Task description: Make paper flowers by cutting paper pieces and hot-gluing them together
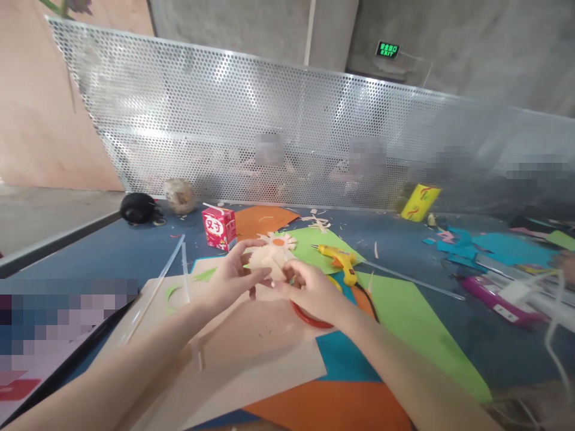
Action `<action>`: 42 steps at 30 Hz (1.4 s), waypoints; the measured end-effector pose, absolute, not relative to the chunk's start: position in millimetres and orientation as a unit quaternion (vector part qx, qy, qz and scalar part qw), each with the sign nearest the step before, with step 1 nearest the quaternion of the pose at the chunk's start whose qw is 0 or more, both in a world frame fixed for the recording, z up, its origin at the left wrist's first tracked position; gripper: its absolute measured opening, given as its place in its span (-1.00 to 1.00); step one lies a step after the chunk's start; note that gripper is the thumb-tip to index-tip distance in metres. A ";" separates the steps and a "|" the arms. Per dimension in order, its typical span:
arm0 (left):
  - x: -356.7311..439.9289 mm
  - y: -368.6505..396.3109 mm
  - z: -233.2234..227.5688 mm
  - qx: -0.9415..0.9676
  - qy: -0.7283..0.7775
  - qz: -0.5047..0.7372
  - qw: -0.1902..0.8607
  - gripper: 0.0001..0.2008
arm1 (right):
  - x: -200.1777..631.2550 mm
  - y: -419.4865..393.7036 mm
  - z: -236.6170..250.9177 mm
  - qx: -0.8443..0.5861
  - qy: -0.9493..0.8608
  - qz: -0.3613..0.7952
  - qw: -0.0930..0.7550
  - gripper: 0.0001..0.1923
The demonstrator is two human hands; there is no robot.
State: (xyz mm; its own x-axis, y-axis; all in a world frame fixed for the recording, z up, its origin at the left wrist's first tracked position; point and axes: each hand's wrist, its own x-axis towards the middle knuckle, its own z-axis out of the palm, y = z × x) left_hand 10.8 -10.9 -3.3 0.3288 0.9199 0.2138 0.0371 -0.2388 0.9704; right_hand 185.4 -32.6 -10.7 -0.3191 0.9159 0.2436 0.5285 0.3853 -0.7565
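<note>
Between my two hands is a cream paper piece (268,261) with a notched, fringed edge. My left hand (236,269) grips it from the left, thumb in front and fingers curled behind. On the right, my right hand (309,284) pinches its lower right edge. Just beyond it lies a paper flower (279,242) with pale petals and an orange centre. A yellow glue gun (340,260) rests on green paper (309,244) right of my hands. Red-handled scissors (314,318), partly hidden, lie under my right hand.
A pink drink carton (219,228) stands behind my left hand. Clear glue sticks (155,287) lie on pale paper (287,353) at left. At right are a purple tool (503,302), a white cable (554,335) and blue paper scraps (507,248). A perforated metal screen (269,108) borders the table's back.
</note>
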 end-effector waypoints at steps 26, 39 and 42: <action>16.0 -10.0 -7.5 0.680 0.417 0.351 0.491 -0.78 | 195.5 -24.3 -16.4 -0.469 -0.721 0.347 0.375 -0.91; 16.7 -10.9 -10.4 0.696 0.407 0.359 0.470 -0.77 | 195.4 -27.3 -8.3 -0.489 -0.730 0.321 0.354 -0.93; 16.0 -10.0 -14.5 0.693 0.415 0.350 0.473 -0.72 | 194.8 -27.9 -8.1 -0.485 -0.734 0.321 0.351 -0.93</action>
